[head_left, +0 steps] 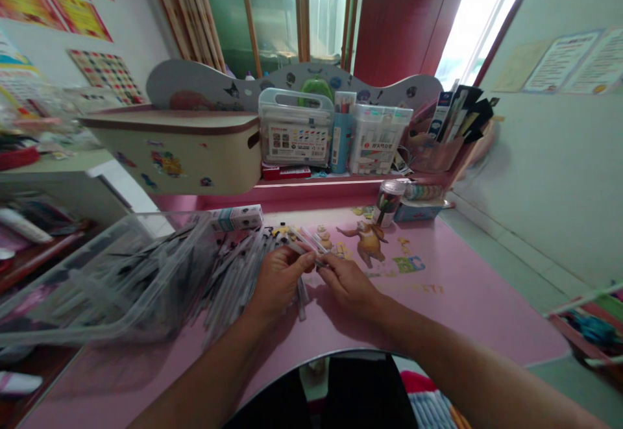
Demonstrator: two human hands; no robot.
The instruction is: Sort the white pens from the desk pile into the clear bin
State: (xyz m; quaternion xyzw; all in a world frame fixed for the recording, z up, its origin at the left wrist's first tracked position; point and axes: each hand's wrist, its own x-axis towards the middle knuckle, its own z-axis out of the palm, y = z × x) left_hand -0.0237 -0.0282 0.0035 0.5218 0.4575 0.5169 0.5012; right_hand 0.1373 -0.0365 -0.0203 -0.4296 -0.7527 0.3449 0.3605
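My left hand (pixel 278 281) and my right hand (pixel 349 284) meet above the pink desk (pixel 438 306). Both are closed, thumbs and fingers pinching a slim translucent pen-like tube (pixel 296 248) between them. Its far end points up and left; the fingers cover the rest. Beside and partly under my left hand lies a pile of similar clear tubes (pixel 234 280), several with dark ends. A few loose tubes (pixel 302 302) rest on the desk between my hands and just beyond them.
At the left, a clear plastic bin (pixel 97 336) holds many more tubes. A small white box (pixel 237 217) lies behind the pile. A jar (pixel 388 203) stands at the back right. The shelf carries a lidded cream box (pixel 195 156), marker cases (pixel 296 132) and a pen holder (pixel 433 153).
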